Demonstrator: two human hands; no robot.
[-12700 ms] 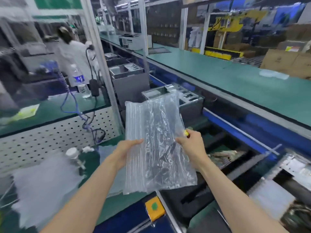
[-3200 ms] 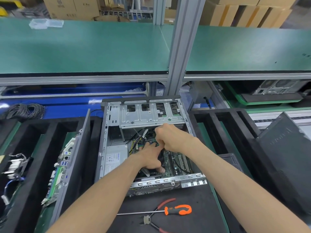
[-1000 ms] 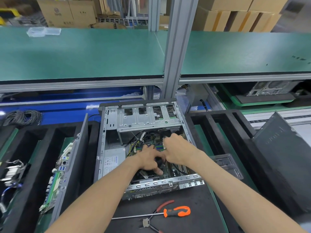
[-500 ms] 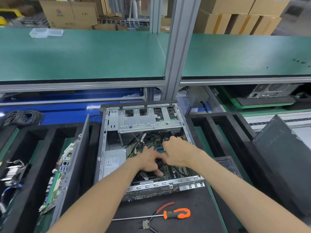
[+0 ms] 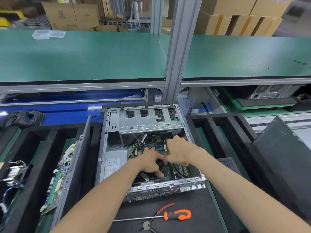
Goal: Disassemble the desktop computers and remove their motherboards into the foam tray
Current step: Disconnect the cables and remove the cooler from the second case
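Open desktop case point(image 5: 148, 148) lying flat on a black mat on the bench, side panel off, silver drive cage point(image 5: 148, 121) at the far end and a grey power supply point(image 5: 115, 163) along its left wall. Motherboard point(image 5: 175, 172) still seated in the case floor, green with blue slots, half hidden under both hands. Left hand point(image 5: 149, 163) reaching in palm down, fingers spread loosely, thumb tip pressed on the board near the rear edge; hard to tell whether anything is held beneath it. Right hand point(image 5: 178, 152) just beside, touching the left, fingers curled downward over the board; what they grip, if anything, cannot be told. Black foam tray point(image 5: 25, 143) to the left of the case, one removed motherboard point(image 5: 58, 180) standing on edge in a slot. Orange-handled screwdriver point(image 5: 168, 216) and pliers point(image 5: 156, 219) on the mat in front of the case. Detached dark side panel point(image 5: 284, 158) leaning at the right.
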